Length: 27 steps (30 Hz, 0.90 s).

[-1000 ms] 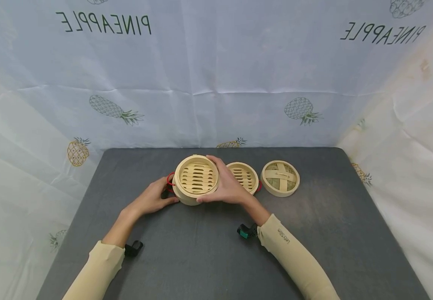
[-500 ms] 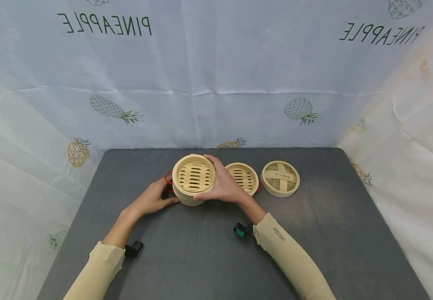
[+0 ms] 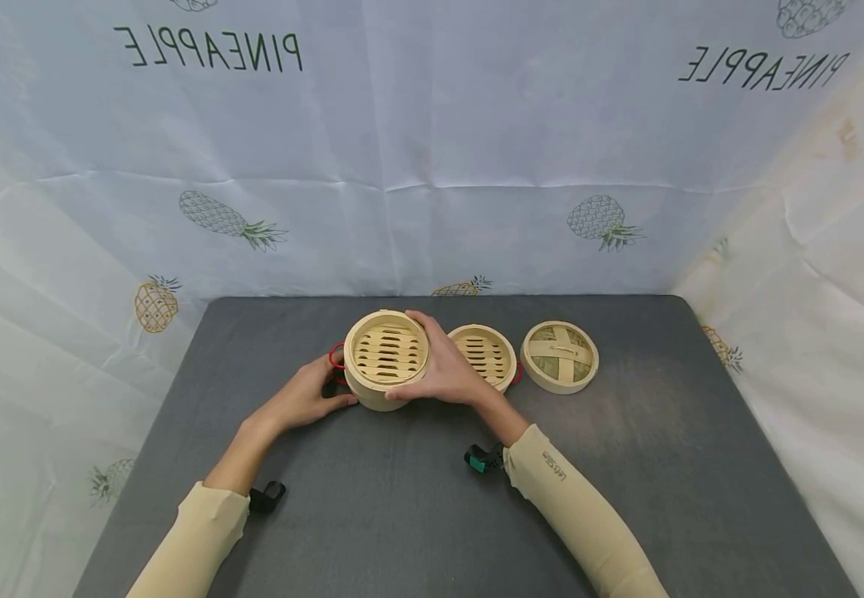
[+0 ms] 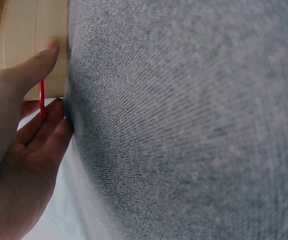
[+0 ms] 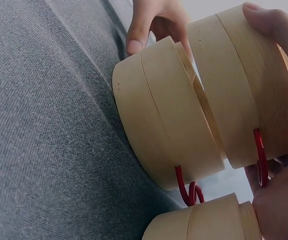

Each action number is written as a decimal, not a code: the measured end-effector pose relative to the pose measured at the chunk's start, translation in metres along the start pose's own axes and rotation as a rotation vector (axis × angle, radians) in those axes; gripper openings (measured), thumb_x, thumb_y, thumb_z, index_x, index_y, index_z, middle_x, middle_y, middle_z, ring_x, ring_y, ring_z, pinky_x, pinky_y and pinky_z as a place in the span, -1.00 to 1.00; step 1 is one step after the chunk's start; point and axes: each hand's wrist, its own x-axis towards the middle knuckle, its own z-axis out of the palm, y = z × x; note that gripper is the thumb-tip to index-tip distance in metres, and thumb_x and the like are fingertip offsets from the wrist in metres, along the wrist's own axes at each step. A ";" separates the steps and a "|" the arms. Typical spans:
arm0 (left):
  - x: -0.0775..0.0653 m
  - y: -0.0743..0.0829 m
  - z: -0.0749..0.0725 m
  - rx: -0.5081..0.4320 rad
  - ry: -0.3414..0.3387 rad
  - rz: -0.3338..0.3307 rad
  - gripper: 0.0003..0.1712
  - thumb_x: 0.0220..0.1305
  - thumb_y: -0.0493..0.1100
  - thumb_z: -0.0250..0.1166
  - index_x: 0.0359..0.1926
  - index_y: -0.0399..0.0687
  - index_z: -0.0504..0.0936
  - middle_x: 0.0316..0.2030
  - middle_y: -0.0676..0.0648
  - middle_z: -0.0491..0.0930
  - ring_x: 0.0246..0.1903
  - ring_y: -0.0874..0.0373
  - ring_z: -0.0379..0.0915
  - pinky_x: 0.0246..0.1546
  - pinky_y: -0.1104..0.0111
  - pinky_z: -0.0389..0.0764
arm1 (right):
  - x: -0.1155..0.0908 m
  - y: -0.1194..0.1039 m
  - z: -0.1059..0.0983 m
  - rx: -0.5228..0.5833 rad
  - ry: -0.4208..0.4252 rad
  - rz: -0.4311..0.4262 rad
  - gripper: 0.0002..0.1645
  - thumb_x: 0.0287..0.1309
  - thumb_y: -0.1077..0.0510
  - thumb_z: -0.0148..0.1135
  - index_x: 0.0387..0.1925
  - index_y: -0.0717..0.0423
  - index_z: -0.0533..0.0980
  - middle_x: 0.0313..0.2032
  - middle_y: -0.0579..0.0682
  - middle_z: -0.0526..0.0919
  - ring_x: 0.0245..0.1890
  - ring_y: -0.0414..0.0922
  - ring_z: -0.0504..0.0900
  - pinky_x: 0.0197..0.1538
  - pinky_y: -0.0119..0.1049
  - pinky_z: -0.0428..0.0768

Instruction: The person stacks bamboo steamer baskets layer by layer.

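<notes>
My right hand (image 3: 443,365) grips a round bamboo steamer basket (image 3: 389,349) with a slatted floor, thumb at the near side and fingers at the far side. Below it, a second steamer basket (image 5: 166,112) stands on the table. In the right wrist view the upper basket sits tilted over the lower one, with a wedge-shaped gap between their rims. My left hand (image 3: 305,392) holds the lower basket at its left side; the left wrist view shows the thumb on its wall, near a red loop handle (image 4: 42,97). The lower basket's inside is hidden.
Another slatted steamer basket (image 3: 483,353) stands just right of the pair, partly behind my right hand. Further right lies a woven bamboo lid (image 3: 560,357) with crossed strips. The dark grey table (image 3: 402,515) ends at a pineapple-print cloth (image 3: 402,241).
My right hand has moved slightly left with the upper basket, which now lies more squarely over the lower one. The left hand has stayed in place.
</notes>
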 end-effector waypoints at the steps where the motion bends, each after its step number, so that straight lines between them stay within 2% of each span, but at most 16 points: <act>1: 0.000 0.000 0.000 0.000 0.000 -0.001 -0.12 0.34 -0.13 0.59 0.57 -0.09 0.38 0.23 -0.15 0.69 0.19 -0.06 0.71 0.24 -0.04 0.71 | 0.000 0.000 0.000 -0.006 0.001 0.005 0.63 -0.27 -0.50 0.75 0.73 -0.27 0.02 0.56 0.01 0.34 0.52 0.06 0.45 0.54 0.23 0.45; 4: 0.000 0.000 0.001 -0.005 -0.002 -0.008 -0.09 0.33 -0.14 0.59 0.59 -0.09 0.35 0.25 -0.17 0.68 0.20 -0.08 0.72 0.24 -0.04 0.71 | 0.002 0.000 0.001 -0.026 0.004 0.020 0.59 -0.22 -0.32 0.81 0.73 -0.30 0.02 0.55 0.00 0.35 0.52 0.04 0.45 0.55 0.22 0.45; 7: -0.001 0.000 0.001 -0.004 0.003 -0.012 -0.06 0.32 -0.14 0.60 0.60 -0.10 0.34 0.25 -0.18 0.68 0.19 -0.09 0.72 0.23 -0.04 0.72 | 0.005 -0.001 0.002 -0.037 0.007 0.025 0.57 -0.20 -0.23 0.82 0.73 -0.31 0.02 0.56 -0.01 0.34 0.54 0.04 0.42 0.56 0.22 0.44; 14: -0.002 -0.001 0.001 0.006 0.007 -0.025 -0.04 0.30 -0.13 0.61 0.60 -0.10 0.33 0.24 -0.19 0.68 0.20 -0.07 0.72 0.24 -0.01 0.73 | 0.009 -0.001 0.003 -0.007 0.008 0.023 0.57 -0.20 -0.20 0.83 0.72 -0.31 0.02 0.57 -0.02 0.32 0.55 0.03 0.41 0.57 0.21 0.42; 27: -0.001 -0.001 0.002 -0.002 0.011 -0.007 -0.06 0.30 -0.17 0.61 0.59 -0.10 0.34 0.24 -0.18 0.67 0.18 -0.06 0.72 0.20 0.00 0.74 | 0.014 0.002 0.009 -0.019 -0.016 0.012 0.56 -0.19 -0.10 0.82 0.72 -0.25 0.02 0.56 0.02 0.32 0.53 0.02 0.42 0.56 0.20 0.44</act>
